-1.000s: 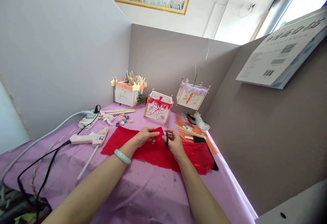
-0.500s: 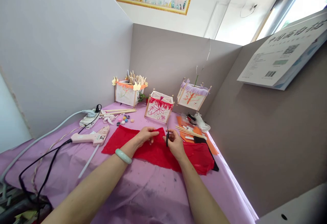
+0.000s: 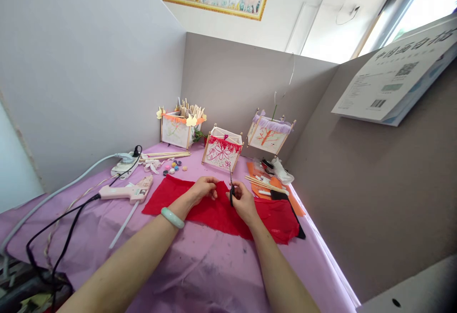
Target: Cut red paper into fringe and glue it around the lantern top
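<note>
Red cloth [image 3: 228, 220] lies spread across the table under both hands, its upper edge lifted to a small peak between them. My left hand [image 3: 204, 190], with a pale green bangle [image 3: 173, 218] on the wrist, is closed on that raised edge, thumb against curled fingers. A pair of black-handled scissors [image 3: 232, 194] is gripped in my right hand [image 3: 244, 203], blades pointing up and away, just right of the peak. The blades look closed, and the fingers partly cover the handles.
A pink glue gun [image 3: 126, 192] with its cable lies left, near a power strip [image 3: 124, 167]. Behind stand a white-and-red paper lantern [image 3: 222, 155], a lantern holding sticks [image 3: 177, 132] and a hanging lantern [image 3: 267, 134]. Wooden sticks [image 3: 266, 185] and orange sheets [image 3: 298, 203] lie right.
My right hand has shifted slightly left, and the scissor blades now show more, pointing upward. My left fingers have drawn back a little from the cloth's peak, which has moved left.
</note>
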`<control>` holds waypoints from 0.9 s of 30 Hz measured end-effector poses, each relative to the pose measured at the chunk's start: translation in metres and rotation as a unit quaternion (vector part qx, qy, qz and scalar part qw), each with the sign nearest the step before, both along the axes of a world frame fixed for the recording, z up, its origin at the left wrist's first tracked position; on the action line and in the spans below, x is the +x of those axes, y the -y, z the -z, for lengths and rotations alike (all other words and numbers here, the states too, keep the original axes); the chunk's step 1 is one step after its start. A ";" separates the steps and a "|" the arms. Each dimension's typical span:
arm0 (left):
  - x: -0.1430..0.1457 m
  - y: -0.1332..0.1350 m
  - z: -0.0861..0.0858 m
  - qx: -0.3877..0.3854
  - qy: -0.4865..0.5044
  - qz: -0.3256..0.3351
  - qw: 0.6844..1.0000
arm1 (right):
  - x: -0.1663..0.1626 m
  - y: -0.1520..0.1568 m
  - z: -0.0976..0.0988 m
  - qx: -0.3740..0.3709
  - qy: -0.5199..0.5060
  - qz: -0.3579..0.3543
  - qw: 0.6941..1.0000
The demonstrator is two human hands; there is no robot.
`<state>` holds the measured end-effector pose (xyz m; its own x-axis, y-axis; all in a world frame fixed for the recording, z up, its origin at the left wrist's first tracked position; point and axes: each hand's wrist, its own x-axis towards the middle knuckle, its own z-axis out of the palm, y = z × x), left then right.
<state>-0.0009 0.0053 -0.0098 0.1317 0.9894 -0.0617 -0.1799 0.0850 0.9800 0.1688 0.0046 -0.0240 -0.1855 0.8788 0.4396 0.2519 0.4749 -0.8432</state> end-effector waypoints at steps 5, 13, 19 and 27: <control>0.000 0.000 0.000 0.001 0.023 0.029 0.999 | 0.000 0.000 0.000 0.005 -0.002 -0.001 1.000; -0.003 0.002 0.001 0.018 -0.003 0.049 0.999 | 0.001 -0.001 0.002 0.006 0.006 -0.001 1.000; -0.002 0.005 -0.001 0.012 -0.012 0.066 0.998 | 0.001 0.000 0.002 0.014 0.015 -0.008 1.000; -0.002 0.005 0.000 0.000 0.032 0.086 0.996 | 0.001 -0.002 0.003 0.025 0.045 -0.003 0.999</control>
